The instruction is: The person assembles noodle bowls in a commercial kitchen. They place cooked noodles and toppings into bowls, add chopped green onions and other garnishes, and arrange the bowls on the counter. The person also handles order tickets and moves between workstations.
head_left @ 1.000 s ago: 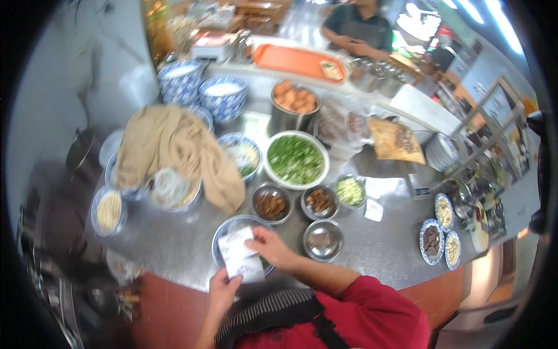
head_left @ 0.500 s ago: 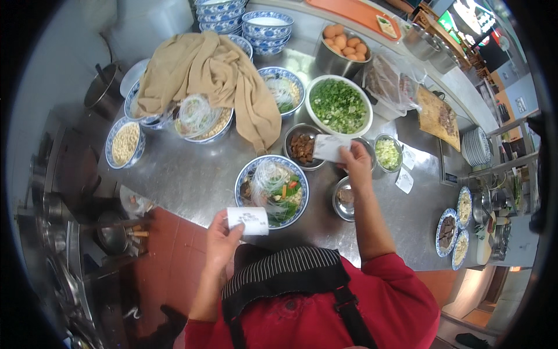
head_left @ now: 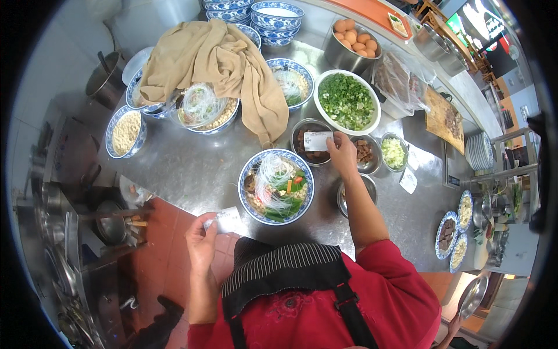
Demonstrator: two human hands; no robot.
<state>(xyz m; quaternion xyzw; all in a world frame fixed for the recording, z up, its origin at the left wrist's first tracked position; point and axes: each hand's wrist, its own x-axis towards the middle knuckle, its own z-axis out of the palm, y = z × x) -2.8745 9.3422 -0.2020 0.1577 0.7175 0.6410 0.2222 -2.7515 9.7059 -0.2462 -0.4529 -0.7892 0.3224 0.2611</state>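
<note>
My left hand (head_left: 201, 243) pinches a small white printed paper slip (head_left: 228, 220) near the front edge of the counter. Another white slip (head_left: 318, 141) is gripped between the thumb and fingers of my right hand (head_left: 342, 153), over a steel bowl of brown meat pieces (head_left: 313, 157). Between the hands stands a blue-and-white bowl (head_left: 242, 187) with clear noodles, green leaves and bits of carrot. Beside my right wrist, a steel bowl of diced meat (head_left: 364, 152) is partly hidden. My right forearm covers part of a steel bowl (head_left: 342, 200).
Chopped scallions fill a white bowl (head_left: 378, 120); behind it stands a pot of eggs (head_left: 356, 41). A tan cloth (head_left: 200, 64) drapes several bowls at left. More slips (head_left: 408, 181) lie at right. A person's hand (head_left: 455, 323) shows low right by a round metal pan (head_left: 473, 295).
My left hand has moved left and down with its slip, off the noodle bowl. The right slip has shifted left and turned. A person's hand and metal pan have appeared low right.
</note>
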